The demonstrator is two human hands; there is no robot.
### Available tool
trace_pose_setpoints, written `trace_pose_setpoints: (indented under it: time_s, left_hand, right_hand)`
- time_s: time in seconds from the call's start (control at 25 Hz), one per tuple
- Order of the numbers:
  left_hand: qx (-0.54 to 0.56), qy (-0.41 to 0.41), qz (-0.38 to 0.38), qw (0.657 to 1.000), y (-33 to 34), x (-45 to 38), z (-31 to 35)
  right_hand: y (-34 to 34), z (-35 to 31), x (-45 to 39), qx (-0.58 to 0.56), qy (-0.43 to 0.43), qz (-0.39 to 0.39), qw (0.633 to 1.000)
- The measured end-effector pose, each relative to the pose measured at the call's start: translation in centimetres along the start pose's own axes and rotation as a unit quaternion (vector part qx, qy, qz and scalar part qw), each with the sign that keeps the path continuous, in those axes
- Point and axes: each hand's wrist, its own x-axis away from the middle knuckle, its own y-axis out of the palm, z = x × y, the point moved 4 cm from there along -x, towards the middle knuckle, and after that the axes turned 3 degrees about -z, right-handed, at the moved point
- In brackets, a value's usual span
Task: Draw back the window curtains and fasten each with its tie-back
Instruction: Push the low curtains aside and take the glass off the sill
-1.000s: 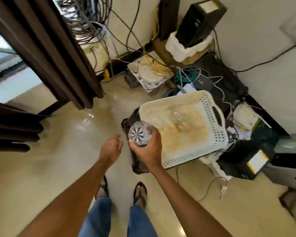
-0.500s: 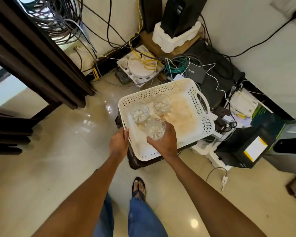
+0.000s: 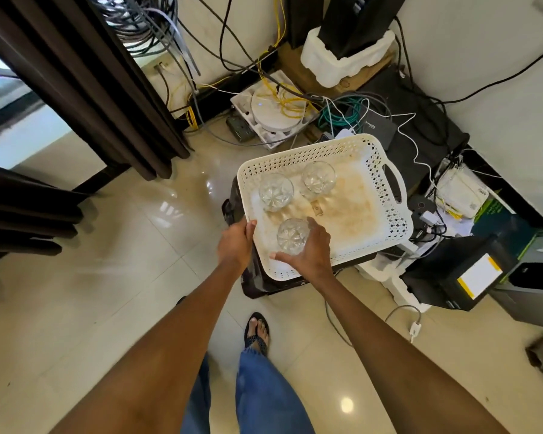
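A dark brown curtain (image 3: 85, 79) hangs in folds at the upper left beside the window; more dark folds (image 3: 19, 214) show at the left edge. No tie-back is in view. My right hand (image 3: 311, 249) grips a clear cut glass (image 3: 292, 236) inside a white perforated basket (image 3: 386, 214) that sits on a dark stool. My left hand (image 3: 237, 242) holds the basket's near-left rim. Two more glasses (image 3: 276, 192) (image 3: 318, 180) stand in the basket.
A tangle of cables, a white round router (image 3: 276, 111), foam-packed black equipment (image 3: 351, 36) and black boxes (image 3: 452, 277) crowd the wall corner behind and right of the basket. Glossy beige tiles cover the floor, and my sandalled foot (image 3: 257, 332) stands below.
My right hand carried the glass forward and lowered it into the basket beside the other two. My left hand moved up and took hold of the basket rim. The view shifted closer.
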Motion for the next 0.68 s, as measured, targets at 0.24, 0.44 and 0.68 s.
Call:
trace_pose_setpoints:
  time_s: [0.24,0.44,0.68]
  left_hand:
    - [0.048,-0.016,-0.024,0.998,-3.0,-1.0,-1.4]
    - [0.046,-0.082,0.029,0.995,-9.4,-1.5,-8.8]
    - [0.045,-0.144,0.091,0.984,-19.1,-1.3,-20.8]
  right_hand:
    - [-0.7,-8.1,-1.1,0.098,-0.095,0.165,0.977]
    - [4.8,-16.5,-2.1,0.123,-0.184,0.148,0.964]
    - [15.6,-25.6,-2.5,0.083,-0.235,0.063,0.966]
